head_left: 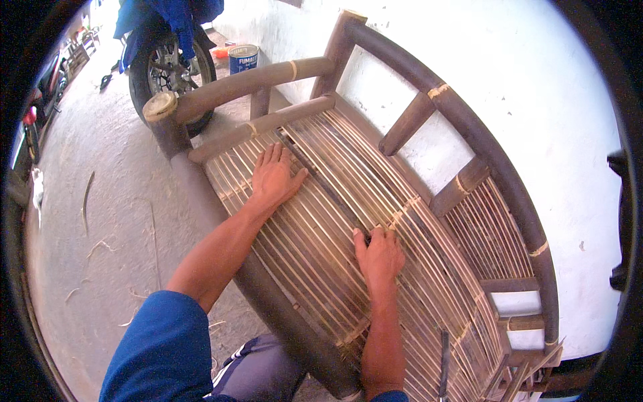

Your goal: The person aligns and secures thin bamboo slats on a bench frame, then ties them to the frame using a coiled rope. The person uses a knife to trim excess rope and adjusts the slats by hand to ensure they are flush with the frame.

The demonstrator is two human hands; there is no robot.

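L hand (273,175) flat, thumb apart, on pale-brown split-bamboo slat panel (301,228), btwn dark-brown round-bamboo settee's (271,301) front and back edges; R hand (380,258) curled over slats, can't tell if clamped. Best: press evenly, watch fingertips.

Left hand (273,177) lies palm down, ahead of right hand (381,260)

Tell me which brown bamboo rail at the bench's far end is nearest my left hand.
The lower, thinner brown bamboo rail; the thicker upper rail sits farther from your left hand.
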